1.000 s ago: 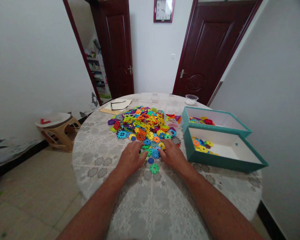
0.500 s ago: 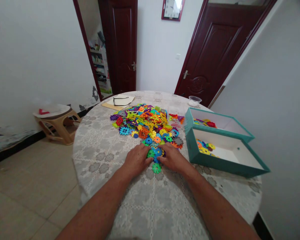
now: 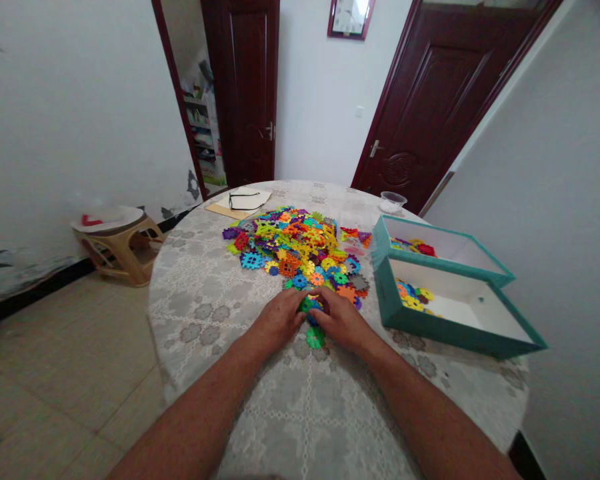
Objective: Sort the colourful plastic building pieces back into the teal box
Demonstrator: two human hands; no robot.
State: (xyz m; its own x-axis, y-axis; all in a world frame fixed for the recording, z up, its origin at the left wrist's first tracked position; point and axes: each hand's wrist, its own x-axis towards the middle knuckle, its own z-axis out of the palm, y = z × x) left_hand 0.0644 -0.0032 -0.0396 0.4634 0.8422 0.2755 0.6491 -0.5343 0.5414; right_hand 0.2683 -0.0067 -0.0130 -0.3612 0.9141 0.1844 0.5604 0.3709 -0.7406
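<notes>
At the near side of a big heap of colourful plastic gear pieces point(image 3: 293, 240), my left hand point(image 3: 281, 315) and my right hand point(image 3: 341, 315) come together. Their curled fingers close from both sides on a small group of blue and green gear pieces point(image 3: 310, 308). The hands partly cover these pieces, so how they join cannot be made out. A loose green gear piece point(image 3: 315, 338) lies flat on the cloth just in front of the hands. Beyond my right fingers sit an orange gear point(image 3: 347, 293) and a grey gear point(image 3: 360, 283).
Two teal boxes with white insides stand on the right: a front box point(image 3: 460, 341) and a rear box point(image 3: 460, 235), both holding some pieces. Glasses point(image 3: 244, 200) rest on papers at the back left. A clear bowl point(image 3: 393, 201) is at the back right. Patterned cloth covers the round table point(image 3: 190, 267).
My hands have drawn closer together around the blue and green pieces, my right fingers now covering more of them. The whole view has shifted slightly.
</notes>
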